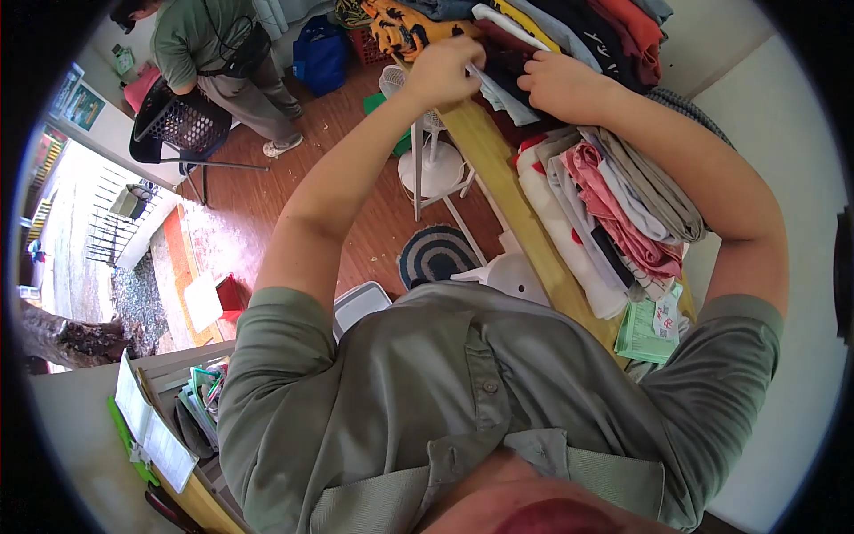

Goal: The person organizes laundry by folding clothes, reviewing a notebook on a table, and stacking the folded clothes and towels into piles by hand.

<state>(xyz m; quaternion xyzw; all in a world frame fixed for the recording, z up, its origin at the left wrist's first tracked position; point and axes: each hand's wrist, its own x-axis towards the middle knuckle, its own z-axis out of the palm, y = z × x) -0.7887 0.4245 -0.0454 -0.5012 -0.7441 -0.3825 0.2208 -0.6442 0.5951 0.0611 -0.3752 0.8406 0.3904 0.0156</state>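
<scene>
At the far end of a wooden bench (pixel 560 267), both hands work in a row of folded clothes. My left hand (pixel 445 73) is closed on the edge of a light grey folded garment (pixel 505 100). My right hand (pixel 569 87), fingers curled, grips a dark maroon garment (pixel 507 55) beside it; part of the cloth is hidden under the fingers. Closer to me lies a second stack with a pink garment (pixel 592 187), a beige garment (pixel 654 182) and a white fleece with red patches (pixel 551 227). An orange patterned cloth (pixel 400 31) lies left of my left hand.
A white stand fan (pixel 431 169) and a round striped rug (pixel 436 254) are on the floor left of the bench. Green printed packets (pixel 649 329) lie at its near end. Another person (pixel 222 62) stands by a black chair (pixel 178 125). A wall (pixel 783 178) is on the right.
</scene>
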